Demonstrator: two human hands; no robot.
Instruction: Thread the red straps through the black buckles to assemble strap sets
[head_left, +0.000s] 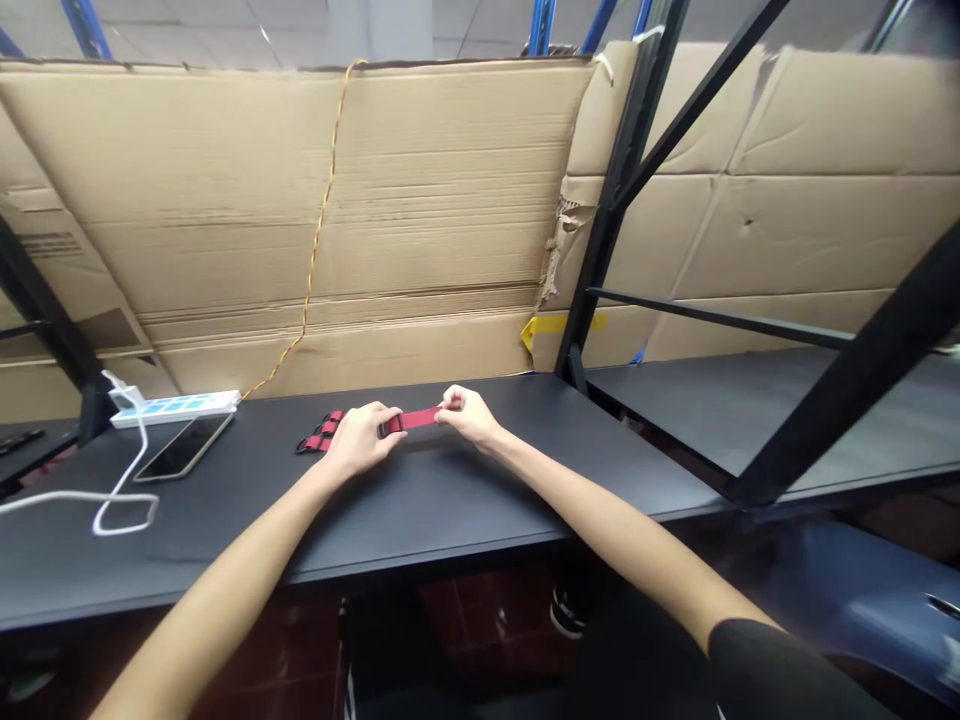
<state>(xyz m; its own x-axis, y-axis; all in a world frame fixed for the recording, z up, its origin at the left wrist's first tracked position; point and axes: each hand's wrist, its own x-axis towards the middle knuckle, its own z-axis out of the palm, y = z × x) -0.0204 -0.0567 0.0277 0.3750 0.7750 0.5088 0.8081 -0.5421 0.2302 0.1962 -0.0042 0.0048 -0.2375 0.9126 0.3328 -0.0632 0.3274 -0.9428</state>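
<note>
A red strap [417, 418] with black fittings is stretched between my two hands just above the black table [450, 500]. My left hand [364, 437] is closed around its left part, fingers wrapped over it. My right hand [466, 412] pinches its right end. More red and black strap pieces [319, 434] lie on the table just left of my left hand.
A white power strip [174, 407] and a dark phone [184, 447] lie at the far left, with a white cable [112, 500] looping forward. Cardboard sheets [375, 220] wall the back. Black frame bars [622, 190] rise to the right, over a second black table surface [750, 400].
</note>
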